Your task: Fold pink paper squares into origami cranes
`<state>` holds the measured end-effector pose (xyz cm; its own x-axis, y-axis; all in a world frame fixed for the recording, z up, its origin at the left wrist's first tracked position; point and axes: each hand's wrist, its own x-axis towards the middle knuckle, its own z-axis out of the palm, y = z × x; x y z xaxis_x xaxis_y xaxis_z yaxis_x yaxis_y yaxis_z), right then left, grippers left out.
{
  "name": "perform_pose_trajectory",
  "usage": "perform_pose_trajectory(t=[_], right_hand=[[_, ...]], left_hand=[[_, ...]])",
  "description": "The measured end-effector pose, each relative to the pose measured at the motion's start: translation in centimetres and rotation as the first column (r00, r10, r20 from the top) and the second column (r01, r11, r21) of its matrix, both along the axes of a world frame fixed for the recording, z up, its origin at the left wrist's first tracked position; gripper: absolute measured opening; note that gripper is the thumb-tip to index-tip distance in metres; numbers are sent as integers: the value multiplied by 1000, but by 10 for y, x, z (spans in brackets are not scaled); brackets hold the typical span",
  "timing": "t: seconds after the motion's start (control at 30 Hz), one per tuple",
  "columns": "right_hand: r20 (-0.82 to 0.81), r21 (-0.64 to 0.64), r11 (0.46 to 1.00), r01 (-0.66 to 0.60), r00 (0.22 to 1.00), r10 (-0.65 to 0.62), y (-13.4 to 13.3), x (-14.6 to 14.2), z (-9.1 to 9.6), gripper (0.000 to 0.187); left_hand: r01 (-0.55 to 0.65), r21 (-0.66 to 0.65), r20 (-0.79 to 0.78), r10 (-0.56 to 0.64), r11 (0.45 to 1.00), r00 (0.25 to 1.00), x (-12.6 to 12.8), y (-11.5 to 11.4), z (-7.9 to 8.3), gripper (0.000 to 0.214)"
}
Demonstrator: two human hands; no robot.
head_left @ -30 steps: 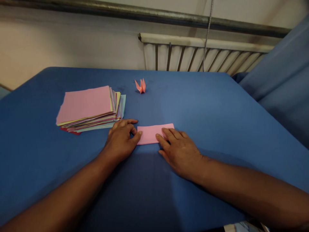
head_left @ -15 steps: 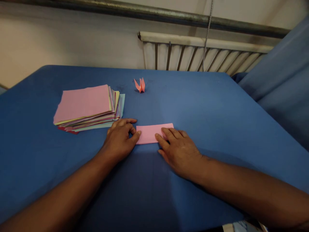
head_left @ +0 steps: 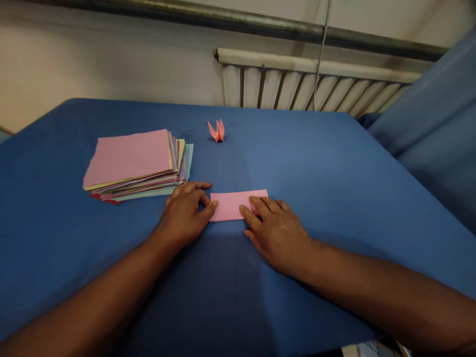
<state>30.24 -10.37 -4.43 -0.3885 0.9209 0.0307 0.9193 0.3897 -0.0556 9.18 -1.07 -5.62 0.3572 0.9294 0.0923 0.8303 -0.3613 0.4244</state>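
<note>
A pink sheet of paper [head_left: 227, 206], folded into a narrow rectangle, lies flat on the blue-covered table. My left hand [head_left: 188, 210] rests at its left end, the thumb tip touching the edge and the index finger stretched out beyond the back left corner. Across the right part of the paper, my right hand [head_left: 278, 230] lies with its fingers spread and flat, covering that end. Neither hand grips the paper. Behind it stands a small orange-pink folded paper crane [head_left: 217, 131].
A thick stack of coloured paper [head_left: 130, 158], pink on top, sits left of the hands, close to my left fingers. The blue table [head_left: 327, 168] ends at the wall, near a radiator [head_left: 290, 84] and a hanging cord [head_left: 318, 69]. A blue curtain [head_left: 439, 129] hangs at the right.
The view has shifted very slightly. Both hands and the folded paper stay in the same place.
</note>
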Motion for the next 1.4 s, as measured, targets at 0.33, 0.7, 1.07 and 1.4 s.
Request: perform_pose_trajectory(t=[0.33, 0.7, 1.07, 1.4], right_hand=[[14, 12, 1000, -7, 1000, 7, -2, 1, -1, 49], [38, 3, 1000, -23, 999, 22, 0, 1, 0, 50], [60, 15, 999, -40, 997, 39, 0, 2, 1, 50], [55, 63, 998, -19, 998, 15, 0, 1, -6, 52]], left_hand=[[-15, -8, 18, 15, 1000, 1000, 3, -3, 3, 23], [-49, 21, -28, 50, 999, 998, 5, -3, 3, 19], [373, 66, -260, -345, 925, 902, 38, -86, 1, 73], [106, 88, -461, -54, 990, 886, 3, -98, 27, 73]])
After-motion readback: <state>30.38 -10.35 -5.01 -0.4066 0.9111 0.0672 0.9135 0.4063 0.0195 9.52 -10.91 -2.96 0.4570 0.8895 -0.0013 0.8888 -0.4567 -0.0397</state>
